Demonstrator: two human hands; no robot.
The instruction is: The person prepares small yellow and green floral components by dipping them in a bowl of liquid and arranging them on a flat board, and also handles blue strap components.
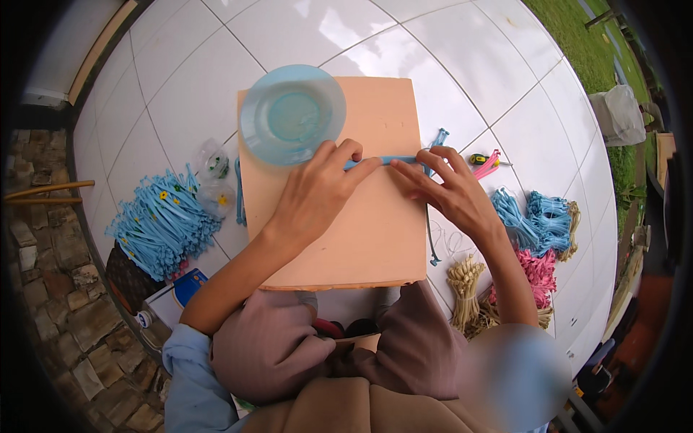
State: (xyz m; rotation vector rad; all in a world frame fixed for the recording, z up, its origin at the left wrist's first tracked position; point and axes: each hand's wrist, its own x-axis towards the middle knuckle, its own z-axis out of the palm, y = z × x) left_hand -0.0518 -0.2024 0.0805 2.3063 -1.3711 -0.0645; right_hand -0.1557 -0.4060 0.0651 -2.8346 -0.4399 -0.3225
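Left hand [314,191] has thumb and index fingers clamped on the left part of a flat blue strip [399,159], held roughly crosswise over the tan board [339,249]; right hand [458,198] has fingers bent at the strip's right part, but can't tell if they're closed on it. Clear blue dish [254,126] sits at the board's far-left corner, with a big blue strip pile [162,224] on the tiled floor [289,29] to the left, and blue bundles [548,222], a pink bundle [536,273] and a beige bundle [465,280] to the right.
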